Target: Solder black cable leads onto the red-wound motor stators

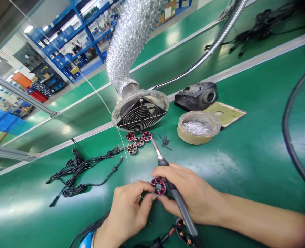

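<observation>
Between its thumb and index finger, my left hand (128, 208) pinches a small motor stator (163, 188) with red windings. A thin silvery wire (142, 197) shows by those fingers. My right hand (196, 193) is wrapped round a soldering iron (179, 203), its tip pointing away toward the stators on the bench. Fingers of the right hand also touch the held stator's right side. Below the right hand, partly hidden, lies another stator (185, 234) with copper windings, beside a black cable with coloured leads (168, 234).
Several stators (138, 141) and black sleeve pieces (165, 141) lie before a fume extractor fan (140, 115) on a foil duct (128, 44). Right of it stand a bowl of solder scraps (199, 129) and a black iron stand (196, 96). Black cables (75, 168) lie left.
</observation>
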Motion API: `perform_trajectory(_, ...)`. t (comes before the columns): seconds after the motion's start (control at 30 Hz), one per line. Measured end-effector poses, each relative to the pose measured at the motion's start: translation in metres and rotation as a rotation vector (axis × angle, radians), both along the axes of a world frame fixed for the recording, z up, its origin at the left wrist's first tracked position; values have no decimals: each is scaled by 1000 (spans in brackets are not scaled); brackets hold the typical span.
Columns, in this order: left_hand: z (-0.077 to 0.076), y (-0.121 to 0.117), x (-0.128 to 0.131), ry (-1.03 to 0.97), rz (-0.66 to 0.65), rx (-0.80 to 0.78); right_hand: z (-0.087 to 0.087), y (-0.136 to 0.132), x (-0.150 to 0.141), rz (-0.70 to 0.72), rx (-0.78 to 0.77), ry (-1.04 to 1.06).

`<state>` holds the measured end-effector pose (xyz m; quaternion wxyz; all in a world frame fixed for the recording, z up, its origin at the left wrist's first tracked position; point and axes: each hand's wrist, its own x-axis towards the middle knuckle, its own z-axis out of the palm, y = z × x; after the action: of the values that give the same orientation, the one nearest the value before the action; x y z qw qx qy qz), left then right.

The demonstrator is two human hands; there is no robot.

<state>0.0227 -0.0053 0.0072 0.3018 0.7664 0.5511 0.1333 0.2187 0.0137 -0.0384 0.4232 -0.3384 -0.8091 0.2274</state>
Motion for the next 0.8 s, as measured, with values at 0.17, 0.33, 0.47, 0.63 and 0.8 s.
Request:
perform_trajectory(0.17, -1, -4, -2, 15, 23, -41, 0, 0, 1, 4, -28, -6)
perform_trajectory(0.33, 7, 4, -14, -270, 130, -579, 0, 0, 2, -22, -31, -26)
perform_trajectory(0.47, 6, 7, -13, -277, 194, -549, -1, 1, 2, -12, -49, -23)
perform_trajectory(0.63, 2, 5, -5, -304, 190, -616, -1, 1, 1, 12, -64, -45)
perform_trajectory(0.8, 3, 9, -7, -349, 246, -563, 2, 2, 2, 30, -62, -51)
